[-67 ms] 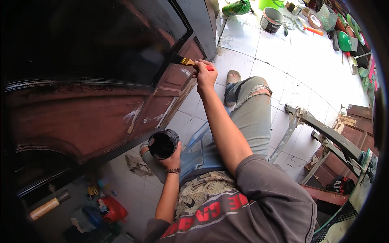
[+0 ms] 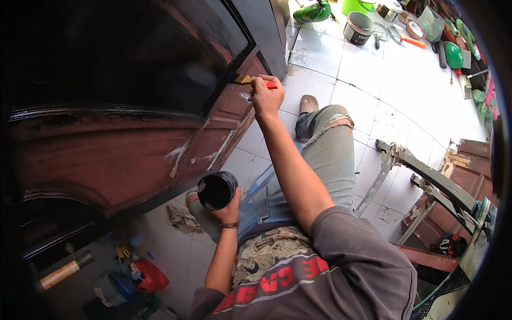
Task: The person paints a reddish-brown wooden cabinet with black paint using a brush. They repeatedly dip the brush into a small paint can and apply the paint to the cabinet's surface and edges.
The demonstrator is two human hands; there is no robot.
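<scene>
In my right hand [image 2: 266,96] is a paintbrush [image 2: 243,79] with a wooden, red-ended handle, pinched between the fingers. Its bristles meet the door frame at the border between glossy black paint and bare reddish-brown wood. The large panelled door [image 2: 106,154] fills the left side, its upper panel black and its lower panels still brown with pale scuffs. My left hand [image 2: 229,209] is wrapped round a black paint can [image 2: 217,190], its dark mouth facing up, held over my left leg. The paint level inside is hard to make out.
A crumpled rag [image 2: 184,217] lies on the tiled floor below the door. A cylindrical door handle [image 2: 66,272] juts out at lower left, near a red container [image 2: 149,276]. An open tin [image 2: 359,28] and tools stand far right. A worn metal frame [image 2: 426,170] is at my right.
My right hand has shifted slightly left and upward with the paintbrush, toward the black area. The paint can in my left hand has barely moved.
</scene>
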